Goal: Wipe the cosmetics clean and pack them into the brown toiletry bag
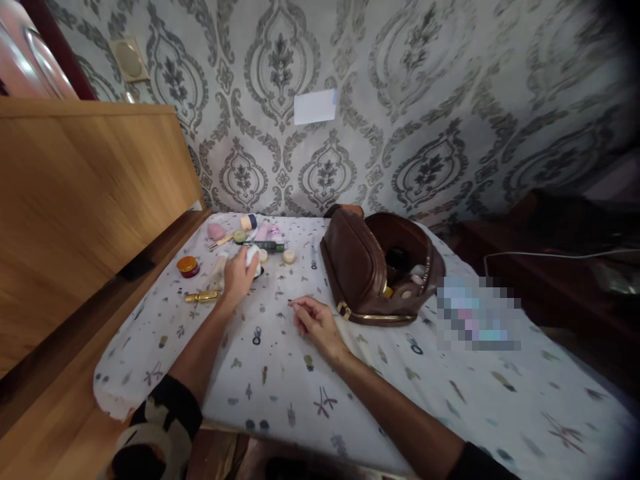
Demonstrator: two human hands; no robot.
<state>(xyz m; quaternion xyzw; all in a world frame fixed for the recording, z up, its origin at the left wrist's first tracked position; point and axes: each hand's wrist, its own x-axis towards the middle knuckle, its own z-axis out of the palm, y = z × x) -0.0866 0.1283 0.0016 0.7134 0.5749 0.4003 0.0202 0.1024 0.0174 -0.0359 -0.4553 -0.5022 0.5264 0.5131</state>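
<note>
My left hand (239, 277) is closed around a white, soft-looking item (253, 254), partly hidden by the fingers. Close to it lie a dark green tube (270, 247), a small cream-coloured round piece (289, 256) and a gold bottle (203, 297). My right hand (316, 327) is pinched just above the cloth, left of the brown bag. A tiny dark tip shows at its fingertips; what it belongs to is hidden. The brown leather bag (350, 267) stands unzipped, with several small items inside.
A red jar with an orange lid (188, 267), a pink sponge (217, 231) and a bottle with a dark cap (248, 222) sit at the back left. A blurred-out package (475, 313) lies right of the bag. A wooden cabinet (90, 220) borders the left; the patterned wall stands behind.
</note>
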